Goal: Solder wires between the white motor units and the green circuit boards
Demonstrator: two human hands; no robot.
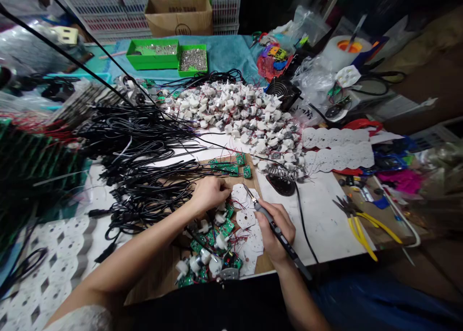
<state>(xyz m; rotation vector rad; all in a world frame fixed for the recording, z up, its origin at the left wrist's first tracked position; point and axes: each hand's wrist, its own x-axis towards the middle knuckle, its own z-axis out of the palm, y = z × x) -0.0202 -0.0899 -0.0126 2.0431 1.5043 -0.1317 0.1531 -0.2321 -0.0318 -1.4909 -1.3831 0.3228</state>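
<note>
Soldering iron [281, 236] slants in the right hand's [278, 226] grip, its tip at white scalloped boards [246, 219] near centre. The left hand [210, 194] curls just left of them; I cannot tell whether it pinches anything. Black cables [146, 196] lie left, yellow-handled pliers [348, 210] right.

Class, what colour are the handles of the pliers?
The pliers' handles are yellow, best seen in the head view.
</note>
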